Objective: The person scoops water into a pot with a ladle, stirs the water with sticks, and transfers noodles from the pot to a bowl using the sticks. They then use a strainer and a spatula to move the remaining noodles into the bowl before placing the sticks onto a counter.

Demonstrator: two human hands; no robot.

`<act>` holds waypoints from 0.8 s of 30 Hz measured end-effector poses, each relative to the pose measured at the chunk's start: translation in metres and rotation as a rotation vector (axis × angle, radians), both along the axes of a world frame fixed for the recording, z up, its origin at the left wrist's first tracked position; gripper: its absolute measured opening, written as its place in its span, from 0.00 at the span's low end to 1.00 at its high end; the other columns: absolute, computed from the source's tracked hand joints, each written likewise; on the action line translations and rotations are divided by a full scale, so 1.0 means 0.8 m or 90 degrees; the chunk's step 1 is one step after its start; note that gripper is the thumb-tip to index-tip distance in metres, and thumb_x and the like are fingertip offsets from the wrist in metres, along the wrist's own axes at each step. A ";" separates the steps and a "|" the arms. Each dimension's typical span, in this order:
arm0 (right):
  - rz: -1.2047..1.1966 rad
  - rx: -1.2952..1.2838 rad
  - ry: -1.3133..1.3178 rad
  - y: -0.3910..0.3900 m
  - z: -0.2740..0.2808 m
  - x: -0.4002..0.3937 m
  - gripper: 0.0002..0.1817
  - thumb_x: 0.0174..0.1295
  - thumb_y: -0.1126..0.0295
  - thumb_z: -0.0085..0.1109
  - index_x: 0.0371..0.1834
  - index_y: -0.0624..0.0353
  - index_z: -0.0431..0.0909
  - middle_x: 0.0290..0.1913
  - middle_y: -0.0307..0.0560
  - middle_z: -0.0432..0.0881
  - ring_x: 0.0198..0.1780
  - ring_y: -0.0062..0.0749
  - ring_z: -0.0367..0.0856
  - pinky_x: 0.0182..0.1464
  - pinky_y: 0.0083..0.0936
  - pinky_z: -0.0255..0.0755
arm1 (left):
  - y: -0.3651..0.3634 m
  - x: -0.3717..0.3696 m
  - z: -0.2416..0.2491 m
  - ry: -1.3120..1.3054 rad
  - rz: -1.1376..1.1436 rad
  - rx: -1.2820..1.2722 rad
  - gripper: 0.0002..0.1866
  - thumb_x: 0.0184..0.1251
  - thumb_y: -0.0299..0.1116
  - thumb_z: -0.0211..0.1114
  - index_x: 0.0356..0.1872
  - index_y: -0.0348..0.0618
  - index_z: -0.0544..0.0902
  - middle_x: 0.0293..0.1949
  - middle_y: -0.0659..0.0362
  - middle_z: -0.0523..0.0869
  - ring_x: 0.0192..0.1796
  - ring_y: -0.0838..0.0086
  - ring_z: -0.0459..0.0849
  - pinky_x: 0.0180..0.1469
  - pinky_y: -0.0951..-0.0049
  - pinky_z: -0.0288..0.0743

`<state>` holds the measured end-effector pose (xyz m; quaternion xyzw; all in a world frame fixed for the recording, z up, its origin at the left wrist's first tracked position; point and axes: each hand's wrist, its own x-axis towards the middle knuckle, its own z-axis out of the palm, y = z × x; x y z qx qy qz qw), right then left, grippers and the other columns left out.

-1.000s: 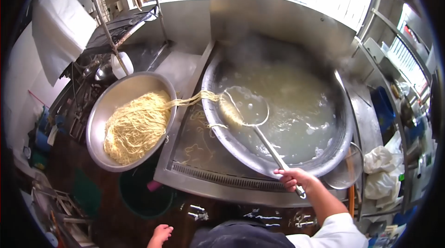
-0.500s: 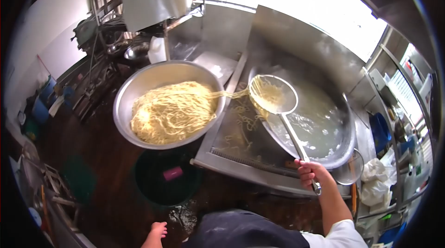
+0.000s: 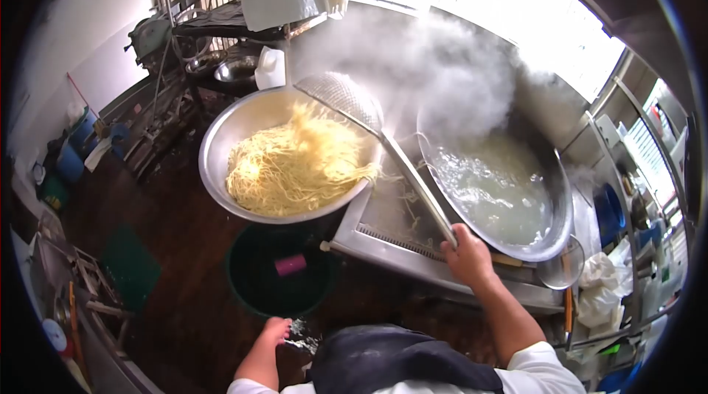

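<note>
My right hand grips the handle of a long metal strainer. Its mesh basket is tipped over a wide metal bowl, underside up. Yellow noodles form a heap in the bowl, and a blurred clump drops from the basket onto them. A few strands hang over the bowl's right rim. My left hand holds nothing and hangs low in front of me, fingers loosely bent and slightly apart. To the right, a large pan holds bubbling, cloudy water.
Steam rises thickly over the pan and counter. Below the bowl stands a dark green tub with a pink block in it. The metal stove edge juts out between bowl and pan. Shelving lines the right side.
My right hand has swung the strainer from the pan's left side over to the bowl and turned it over; noodles fall out. More steam is rising. My left hand has come forward slightly.
</note>
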<state>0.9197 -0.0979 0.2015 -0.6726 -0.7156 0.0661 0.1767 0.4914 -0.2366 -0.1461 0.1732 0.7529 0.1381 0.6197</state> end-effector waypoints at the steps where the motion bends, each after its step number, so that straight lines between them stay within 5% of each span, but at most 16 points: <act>1: -0.042 -0.004 -0.020 0.002 0.004 0.008 0.17 0.61 0.61 0.59 0.49 0.54 0.68 0.32 0.59 0.81 0.36 0.59 0.80 0.35 0.48 0.72 | 0.022 0.004 0.009 0.016 -0.015 0.036 0.15 0.62 0.43 0.63 0.34 0.40 0.81 0.28 0.57 0.82 0.24 0.72 0.79 0.21 0.69 0.70; 4: -0.116 0.112 0.011 0.000 -0.002 0.079 0.16 0.61 0.63 0.60 0.49 0.54 0.71 0.30 0.59 0.81 0.33 0.60 0.80 0.34 0.47 0.72 | 0.076 0.014 0.010 0.102 -0.066 0.152 0.18 0.61 0.43 0.60 0.22 0.37 0.81 0.15 0.55 0.79 0.11 0.68 0.73 0.16 0.67 0.68; 6: -0.219 0.093 0.052 -0.008 0.001 0.133 0.14 0.61 0.65 0.61 0.47 0.57 0.72 0.30 0.55 0.80 0.30 0.50 0.80 0.35 0.40 0.71 | 0.111 0.015 -0.004 0.218 -0.162 0.206 0.19 0.61 0.46 0.60 0.28 0.37 0.83 0.24 0.47 0.84 0.28 0.56 0.85 0.34 0.57 0.76; 8: -0.212 0.158 0.099 -0.018 -0.026 0.219 0.12 0.62 0.67 0.61 0.44 0.60 0.73 0.29 0.48 0.77 0.28 0.36 0.74 0.35 0.32 0.69 | 0.142 0.033 0.018 0.314 -0.167 0.236 0.19 0.61 0.49 0.60 0.36 0.41 0.85 0.40 0.45 0.85 0.47 0.51 0.83 0.49 0.55 0.75; 10: -0.282 0.139 0.126 -0.030 -0.042 0.296 0.11 0.62 0.67 0.61 0.41 0.62 0.74 0.28 0.42 0.74 0.30 0.25 0.69 0.36 0.24 0.66 | 0.177 0.065 0.074 0.408 -0.190 0.241 0.18 0.62 0.48 0.58 0.40 0.44 0.84 0.41 0.45 0.85 0.47 0.49 0.82 0.51 0.55 0.75; 12: -0.280 0.203 0.205 -0.030 -0.072 0.386 0.09 0.62 0.68 0.61 0.38 0.61 0.74 0.25 0.38 0.72 0.26 0.22 0.68 0.30 0.22 0.64 | 0.210 0.086 0.072 0.452 -0.247 0.249 0.17 0.63 0.45 0.58 0.45 0.47 0.83 0.45 0.46 0.84 0.49 0.51 0.82 0.53 0.56 0.74; 14: -0.393 0.087 0.223 -0.019 -0.053 0.439 0.07 0.62 0.69 0.59 0.35 0.61 0.74 0.22 0.34 0.70 0.23 0.19 0.67 0.26 0.21 0.61 | 0.241 0.102 0.040 0.560 -0.320 0.371 0.16 0.64 0.43 0.58 0.48 0.50 0.81 0.50 0.46 0.82 0.53 0.53 0.80 0.55 0.56 0.73; 15: -0.404 0.099 0.196 -0.011 -0.056 0.475 0.06 0.62 0.70 0.57 0.34 0.60 0.73 0.19 0.32 0.67 0.19 0.18 0.63 0.22 0.22 0.58 | 0.274 0.119 0.065 0.527 -0.385 0.298 0.15 0.65 0.39 0.56 0.51 0.53 0.81 0.52 0.47 0.82 0.55 0.55 0.80 0.59 0.56 0.71; 16: -0.449 0.042 0.114 -0.002 -0.042 0.498 0.09 0.61 0.67 0.57 0.36 0.62 0.74 0.23 0.43 0.76 0.24 0.31 0.75 0.28 0.30 0.67 | 0.297 0.112 0.010 0.432 -0.246 0.357 0.17 0.68 0.41 0.52 0.54 0.54 0.80 0.53 0.48 0.81 0.57 0.54 0.79 0.60 0.57 0.70; 18: -0.524 0.081 -0.028 0.002 -0.095 0.623 0.12 0.61 0.65 0.56 0.39 0.65 0.74 0.34 0.59 0.82 0.37 0.50 0.82 0.41 0.41 0.72 | 0.342 0.081 -0.054 0.407 -0.249 0.190 0.22 0.71 0.48 0.44 0.54 0.49 0.79 0.57 0.47 0.79 0.58 0.51 0.77 0.57 0.54 0.71; 20: -0.579 0.006 -0.022 0.016 -0.055 0.568 0.16 0.61 0.65 0.56 0.44 0.67 0.73 0.45 0.69 0.80 0.50 0.61 0.78 0.52 0.46 0.69 | 0.361 0.063 -0.119 0.538 -0.248 0.185 0.21 0.70 0.44 0.47 0.44 0.42 0.84 0.44 0.45 0.85 0.49 0.49 0.83 0.49 0.52 0.76; 22: -0.691 -0.204 0.004 0.040 -0.023 0.507 0.17 0.62 0.65 0.56 0.48 0.67 0.72 0.35 0.61 0.82 0.31 0.49 0.84 0.31 0.44 0.75 | 0.360 0.053 -0.157 0.647 -0.336 0.317 0.21 0.71 0.43 0.47 0.41 0.40 0.85 0.43 0.43 0.85 0.46 0.50 0.84 0.46 0.51 0.77; 23: -0.608 -0.244 0.036 0.013 -0.100 0.614 0.15 0.63 0.65 0.57 0.43 0.66 0.72 0.28 0.54 0.80 0.21 0.41 0.80 0.18 0.39 0.72 | 0.366 0.051 -0.156 0.722 -0.398 0.366 0.20 0.71 0.42 0.46 0.42 0.39 0.84 0.43 0.44 0.85 0.46 0.52 0.85 0.45 0.52 0.77; 24: -0.627 -0.277 0.119 0.012 -0.090 0.573 0.13 0.63 0.64 0.57 0.40 0.65 0.72 0.23 0.49 0.77 0.19 0.37 0.77 0.16 0.37 0.72 | 0.366 0.047 -0.154 0.795 -0.461 0.416 0.20 0.71 0.40 0.46 0.43 0.38 0.84 0.44 0.44 0.85 0.45 0.54 0.85 0.45 0.54 0.78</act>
